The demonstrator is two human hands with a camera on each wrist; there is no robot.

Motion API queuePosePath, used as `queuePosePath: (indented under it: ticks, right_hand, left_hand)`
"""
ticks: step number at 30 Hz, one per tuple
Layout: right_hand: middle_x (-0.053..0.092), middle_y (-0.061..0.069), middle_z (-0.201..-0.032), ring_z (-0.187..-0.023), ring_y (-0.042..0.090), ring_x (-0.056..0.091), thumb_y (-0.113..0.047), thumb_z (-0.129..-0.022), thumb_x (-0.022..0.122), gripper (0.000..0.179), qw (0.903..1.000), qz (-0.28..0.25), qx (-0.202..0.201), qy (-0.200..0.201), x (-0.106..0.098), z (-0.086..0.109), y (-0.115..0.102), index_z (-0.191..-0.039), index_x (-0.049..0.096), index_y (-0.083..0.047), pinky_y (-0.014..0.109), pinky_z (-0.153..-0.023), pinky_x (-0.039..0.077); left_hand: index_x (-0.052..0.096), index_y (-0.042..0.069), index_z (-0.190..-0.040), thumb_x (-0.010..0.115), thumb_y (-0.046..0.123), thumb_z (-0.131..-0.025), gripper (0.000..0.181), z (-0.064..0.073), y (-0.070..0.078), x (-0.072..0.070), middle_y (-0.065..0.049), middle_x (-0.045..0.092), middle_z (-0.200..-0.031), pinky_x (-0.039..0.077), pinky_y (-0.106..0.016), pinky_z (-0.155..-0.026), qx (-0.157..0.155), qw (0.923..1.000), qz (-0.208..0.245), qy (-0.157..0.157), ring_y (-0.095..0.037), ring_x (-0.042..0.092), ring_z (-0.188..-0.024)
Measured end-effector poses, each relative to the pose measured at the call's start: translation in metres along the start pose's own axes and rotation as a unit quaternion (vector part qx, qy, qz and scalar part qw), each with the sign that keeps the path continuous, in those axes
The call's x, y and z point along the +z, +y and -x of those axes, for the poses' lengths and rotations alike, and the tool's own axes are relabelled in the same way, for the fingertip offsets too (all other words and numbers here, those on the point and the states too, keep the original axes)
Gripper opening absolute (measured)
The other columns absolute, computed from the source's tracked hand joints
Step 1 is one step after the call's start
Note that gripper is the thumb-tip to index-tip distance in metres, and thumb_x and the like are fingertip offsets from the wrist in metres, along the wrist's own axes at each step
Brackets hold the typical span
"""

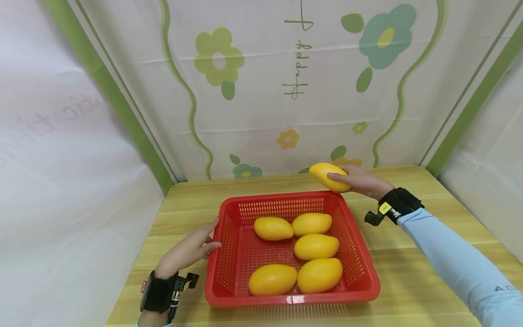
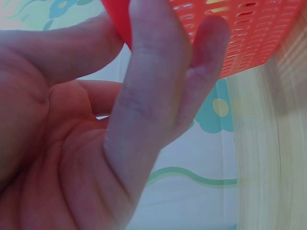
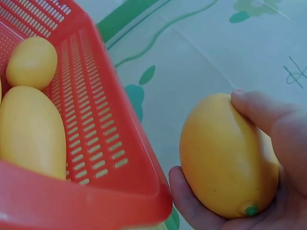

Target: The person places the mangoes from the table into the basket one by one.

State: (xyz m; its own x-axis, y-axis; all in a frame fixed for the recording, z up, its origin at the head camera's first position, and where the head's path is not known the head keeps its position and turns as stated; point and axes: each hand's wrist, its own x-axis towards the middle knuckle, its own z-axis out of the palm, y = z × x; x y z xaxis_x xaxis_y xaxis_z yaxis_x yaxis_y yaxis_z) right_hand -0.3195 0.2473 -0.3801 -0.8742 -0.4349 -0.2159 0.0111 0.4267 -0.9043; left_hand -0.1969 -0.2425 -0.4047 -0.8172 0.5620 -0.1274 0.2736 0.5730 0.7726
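My right hand point(image 1: 359, 180) grips a yellow mango point(image 1: 328, 176) above the far right corner of the red plastic basket point(image 1: 292, 300). In the right wrist view the held mango point(image 3: 223, 158) shows a small green stem end, with thumb and fingers curled round it, just outside the basket's wall point(image 3: 96, 120). Several more mangoes point(image 1: 316, 247) lie in the basket, most of them toward its right side. My left hand point(image 1: 189, 247) holds the basket's left rim, thumb on the inner side; in the left wrist view its fingers point(image 2: 148, 72) bend against the outer wall.
The basket stands on a light wooden table point(image 1: 180, 218). Behind it hangs a white curtain point(image 1: 261, 113) with printed flowers, and further white sheets point(image 1: 61, 172) enclose the left and right sides. Each wrist wears a black strap point(image 1: 402, 204) with a small camera.
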Motion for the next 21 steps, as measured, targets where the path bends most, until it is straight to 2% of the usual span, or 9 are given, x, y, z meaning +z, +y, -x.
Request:
queuePosePath:
  ticks: [15, 21]
  right_hand:
    - [0.054, 0.01, -0.099, -0.095, 0.022, 0.058, -0.037, -0.105, 0.05, 0.047, 0.999, 0.02, -0.023, -0.033, 0.019, 0.003, -0.014, -0.135, 0.048, -0.001, 0.04, -0.092, 0.055]
    - [0.052, 0.009, -0.091, -0.087, 0.021, 0.056, -0.036, -0.105, 0.051, 0.041, 0.9986, 0.021, -0.031, -0.037, 0.025, 0.004, -0.018, -0.127, 0.052, -0.001, 0.041, -0.086, 0.055]
  left_hand:
    - [0.018, 0.0, -0.158, 0.058, 0.011, -0.1, 0.071, 0.001, 0.0, 0.001, -0.021, 0.063, -0.123, 0.061, -0.023, -0.066, -0.002, 1.0, -0.004, 0.003, -0.012, 0.071, -0.083]
    - [0.017, 0.001, -0.158, 0.057, 0.01, -0.1, 0.071, 0.001, 0.0, 0.001, -0.023, 0.062, -0.125, 0.061, -0.024, -0.066, 0.002, 1.0, 0.002, 0.001, -0.012, 0.071, -0.084]
